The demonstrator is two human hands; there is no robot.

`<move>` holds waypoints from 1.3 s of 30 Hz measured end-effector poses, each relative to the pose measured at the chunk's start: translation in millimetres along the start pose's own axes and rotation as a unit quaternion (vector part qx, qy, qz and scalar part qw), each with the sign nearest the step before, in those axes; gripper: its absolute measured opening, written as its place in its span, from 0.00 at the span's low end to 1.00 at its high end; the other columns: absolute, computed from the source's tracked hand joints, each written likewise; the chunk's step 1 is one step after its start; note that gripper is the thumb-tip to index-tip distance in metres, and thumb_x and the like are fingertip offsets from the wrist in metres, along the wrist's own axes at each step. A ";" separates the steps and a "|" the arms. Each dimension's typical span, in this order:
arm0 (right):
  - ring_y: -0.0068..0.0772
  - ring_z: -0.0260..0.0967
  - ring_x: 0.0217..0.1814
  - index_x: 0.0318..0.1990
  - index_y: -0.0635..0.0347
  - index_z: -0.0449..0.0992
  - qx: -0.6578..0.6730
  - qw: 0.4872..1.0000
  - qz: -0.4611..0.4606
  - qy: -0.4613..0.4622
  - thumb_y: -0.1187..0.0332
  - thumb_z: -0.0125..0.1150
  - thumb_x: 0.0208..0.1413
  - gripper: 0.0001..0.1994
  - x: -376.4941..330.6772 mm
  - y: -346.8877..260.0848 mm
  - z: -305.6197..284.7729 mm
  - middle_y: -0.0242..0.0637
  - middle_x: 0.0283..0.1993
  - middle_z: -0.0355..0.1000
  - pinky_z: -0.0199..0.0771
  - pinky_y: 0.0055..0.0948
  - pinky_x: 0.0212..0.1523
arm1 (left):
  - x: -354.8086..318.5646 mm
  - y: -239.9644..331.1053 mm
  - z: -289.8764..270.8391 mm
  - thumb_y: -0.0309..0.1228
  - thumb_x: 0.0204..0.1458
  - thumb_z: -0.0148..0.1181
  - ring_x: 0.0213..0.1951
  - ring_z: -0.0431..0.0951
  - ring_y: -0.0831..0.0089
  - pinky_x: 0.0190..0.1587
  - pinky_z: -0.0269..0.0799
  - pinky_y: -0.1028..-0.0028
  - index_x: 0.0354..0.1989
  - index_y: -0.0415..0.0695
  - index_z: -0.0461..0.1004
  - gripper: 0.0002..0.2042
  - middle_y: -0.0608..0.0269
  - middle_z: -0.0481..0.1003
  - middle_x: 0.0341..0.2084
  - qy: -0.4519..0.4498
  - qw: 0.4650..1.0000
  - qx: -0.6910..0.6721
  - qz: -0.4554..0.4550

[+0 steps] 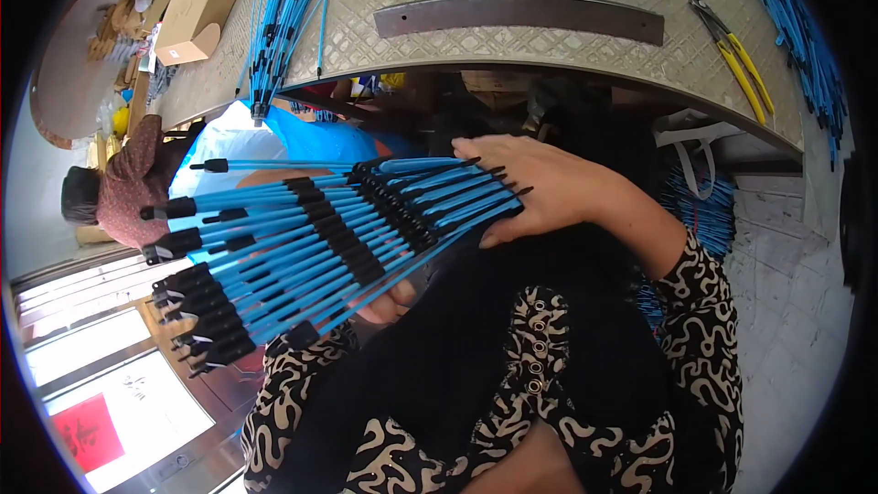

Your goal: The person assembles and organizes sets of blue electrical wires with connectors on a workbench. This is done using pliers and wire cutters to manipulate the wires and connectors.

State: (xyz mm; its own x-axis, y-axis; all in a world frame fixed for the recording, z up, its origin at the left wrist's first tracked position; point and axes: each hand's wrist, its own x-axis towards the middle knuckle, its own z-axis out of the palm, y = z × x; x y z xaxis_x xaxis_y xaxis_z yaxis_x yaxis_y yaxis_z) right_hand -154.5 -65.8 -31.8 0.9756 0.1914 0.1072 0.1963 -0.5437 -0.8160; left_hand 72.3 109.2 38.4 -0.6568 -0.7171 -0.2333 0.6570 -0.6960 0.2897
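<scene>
The right hand (540, 185) is closed on the narrow end of a bundle of blue rods (340, 236), with the black tips set against the palm between fingers and thumb. From the middle of the bundle, this hand is located between 2 and 3 o'clock, 12 being the top of the view. The left hand (391, 302) is shown only in part at 4 to 5 o'clock, behind the rods; whether its fingers are closed cannot be told. The bundle is held in front of the black garment (439, 375), and is spread toward 8 and 9 o'clock, where the rods are ended by larger black fittings (197, 297). The rods are crossed by two rows of black pieces. A blue plastic bag (315, 135) is positioned beyond the bundle at 12 o'clock. On the table (681, 78), a dark flat bar (521, 16) is laid at 1 o'clock, yellow-handled pliers (745, 69) at 2 o'clock, and a cardboard box (203, 7) at 11 o'clock. Another person (133, 187) is seen between 9 and 10 o'clock. Further blue rods (700, 206) are stacked at 3 o'clock, below table level.
</scene>
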 end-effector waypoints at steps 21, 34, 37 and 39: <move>0.43 0.52 0.64 0.64 0.67 0.39 0.641 0.738 -0.077 0.199 0.37 0.37 0.54 0.44 53.7 2.4 -21.3 0.51 0.63 0.53 0.49 0.36 0.63 | 48.3 22.9 8.7 0.28 0.48 0.55 0.53 0.67 0.60 0.56 0.59 0.61 0.50 0.33 0.65 0.21 0.49 0.69 0.48 0.049 0.891 0.372 0.256; 0.26 0.66 0.29 0.35 0.65 0.72 -0.229 0.892 0.215 0.325 0.64 0.51 0.54 0.11 9.8 84.7 -214.4 0.37 0.25 0.69 0.66 0.29 0.31 | 101.5 31.0 15.4 0.25 0.44 0.62 0.47 0.70 0.77 0.50 0.64 0.76 0.44 0.38 0.73 0.16 0.62 0.73 0.44 0.186 0.862 0.367 0.295; 0.47 0.67 0.34 0.31 0.63 0.69 -0.369 0.873 0.206 0.243 0.66 0.54 0.49 0.09 25.2 93.0 -212.6 0.46 0.31 0.69 0.66 0.38 0.35 | 109.6 24.3 8.7 0.24 0.45 0.60 0.47 0.70 0.76 0.49 0.65 0.77 0.43 0.39 0.73 0.15 0.63 0.74 0.41 0.199 0.839 0.376 0.339; 0.50 0.66 0.36 0.30 0.62 0.68 -0.411 0.861 0.223 0.202 0.65 0.55 0.48 0.09 23.3 112.5 -218.2 0.47 0.32 0.68 0.65 0.43 0.36 | 119.9 21.9 3.0 0.23 0.45 0.59 0.41 0.73 0.75 0.47 0.67 0.77 0.43 0.38 0.73 0.14 0.63 0.76 0.37 0.172 0.831 0.368 0.379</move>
State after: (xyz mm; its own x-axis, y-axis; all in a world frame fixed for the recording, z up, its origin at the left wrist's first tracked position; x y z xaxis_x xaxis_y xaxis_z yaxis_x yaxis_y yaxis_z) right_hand -88.4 -300.7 2.8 0.8936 -0.3962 0.2111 -0.3660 -0.9153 -0.1684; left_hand 6.9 8.1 19.5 0.0711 -0.9957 0.0598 0.3457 0.0808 0.9349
